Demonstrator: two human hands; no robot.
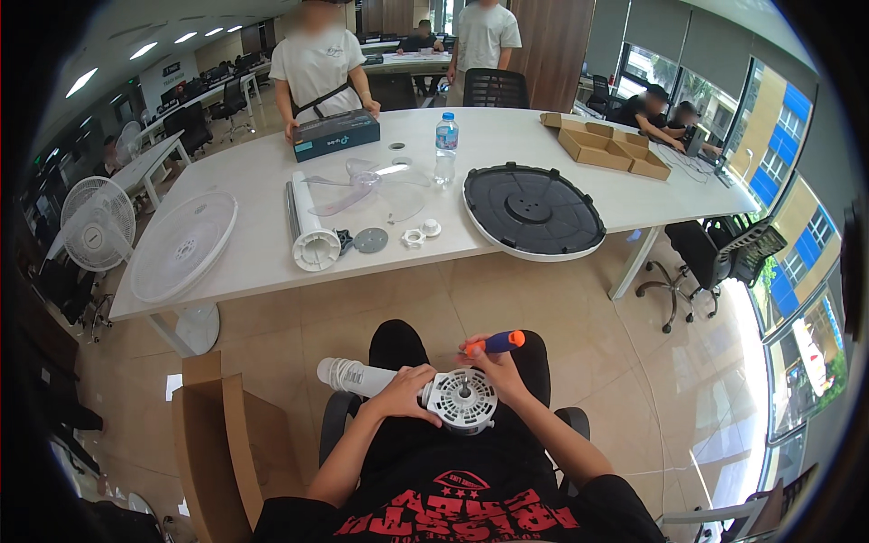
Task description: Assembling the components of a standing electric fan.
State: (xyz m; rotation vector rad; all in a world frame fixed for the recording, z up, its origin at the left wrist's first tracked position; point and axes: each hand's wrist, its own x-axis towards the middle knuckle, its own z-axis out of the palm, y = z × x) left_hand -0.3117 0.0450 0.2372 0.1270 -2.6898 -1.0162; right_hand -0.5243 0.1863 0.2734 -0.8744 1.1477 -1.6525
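Observation:
On my lap lies a white fan motor [455,409] with a round slotted cover and a metal shaft at its centre. A white tube with cord wound round its end [362,377] extends from it to the left. My left hand [405,395] is wrapped round the neck between tube and motor. In my right hand [491,369] is a screwdriver [503,342] with a blue and orange handle, held at the motor's far right edge. The handle points right; its tip is too small to make out.
Across the white table [425,262] lie a clear fan blade [367,181], a white fan guard [186,246], a white pole [308,222], small knobs, a black round base [534,208], a bottle [446,149] and a cardboard tray [606,147]. Opposite, a person holds a dark box [337,136]. An open carton [237,443] stands left.

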